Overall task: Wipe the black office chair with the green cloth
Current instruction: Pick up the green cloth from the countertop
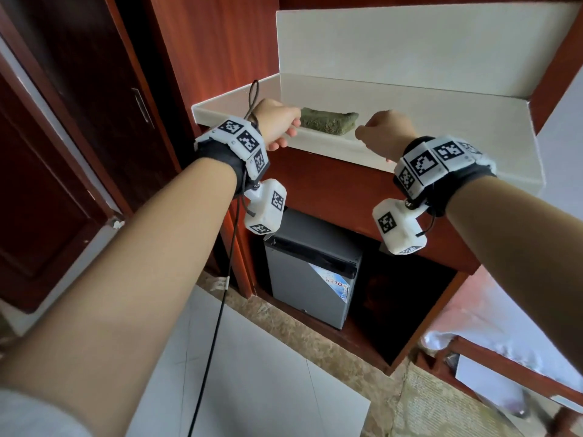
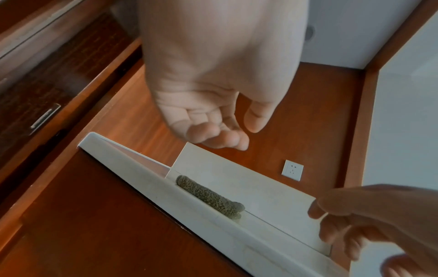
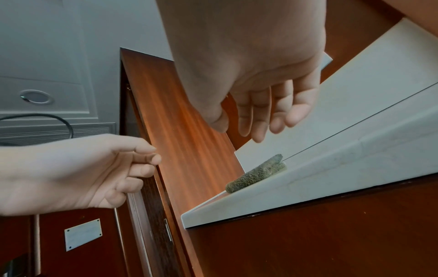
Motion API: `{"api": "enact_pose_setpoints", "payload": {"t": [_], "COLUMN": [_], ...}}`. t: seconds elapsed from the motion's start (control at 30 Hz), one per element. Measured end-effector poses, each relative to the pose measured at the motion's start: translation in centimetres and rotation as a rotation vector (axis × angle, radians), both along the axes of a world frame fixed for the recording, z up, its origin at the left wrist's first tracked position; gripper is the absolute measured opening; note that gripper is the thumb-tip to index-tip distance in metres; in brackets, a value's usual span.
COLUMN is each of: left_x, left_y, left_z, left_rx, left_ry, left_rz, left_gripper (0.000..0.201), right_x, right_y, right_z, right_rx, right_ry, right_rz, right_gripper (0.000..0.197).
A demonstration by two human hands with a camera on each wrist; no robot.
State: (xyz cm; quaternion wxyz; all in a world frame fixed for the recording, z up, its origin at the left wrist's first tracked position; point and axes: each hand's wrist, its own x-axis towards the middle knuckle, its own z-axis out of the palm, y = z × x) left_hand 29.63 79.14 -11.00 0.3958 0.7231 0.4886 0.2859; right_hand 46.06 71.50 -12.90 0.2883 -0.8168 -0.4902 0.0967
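Note:
A folded green cloth (image 1: pixel 328 121) lies on the white counter (image 1: pixel 426 134), near its front edge. My left hand (image 1: pixel 280 126) hovers just left of the cloth with loosely curled fingers and holds nothing. My right hand (image 1: pixel 383 130) hovers just right of it, fingers also relaxed and empty. The left wrist view shows the cloth (image 2: pixel 209 197) below my left hand (image 2: pixel 222 131), with my right hand (image 2: pixel 369 224) at the lower right. From the right wrist, the cloth (image 3: pixel 257 173) lies beneath my right hand (image 3: pixel 258 116), and my left hand (image 3: pixel 90 174) is on the left. No black office chair is in view.
The counter sits in a red-brown wooden cabinet (image 1: pixel 214 58). A small grey fridge (image 1: pixel 310 269) stands in the opening below. A dark wooden door (image 1: pixel 63 137) is at the left. A wall socket (image 2: pixel 293 170) sits above the counter. A black cable (image 1: pixel 217 310) hangs from my left wrist.

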Motion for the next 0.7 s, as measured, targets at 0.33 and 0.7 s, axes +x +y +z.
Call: {"api": "enact_pose_setpoints", "payload": {"t": [0.33,0.7], "left_x": [6.2,11.5], "left_y": [11.1,19.3], "left_z": [-2.3,-4.5], "left_rx": [0.181,0.053], "left_ry": [0.309,0.452], "left_rz": [-0.01,0.053], "left_gripper": [0.022,0.072], "right_x": [6.1,7.9], "right_y": [10.8,18.1], "right_z": [-1.8,-2.9], "right_rx": [-0.164,-0.277], "right_ry": [0.032,-0.042], "right_rz": [-0.044,0.046], "right_gripper": [0.04,0.044]}}
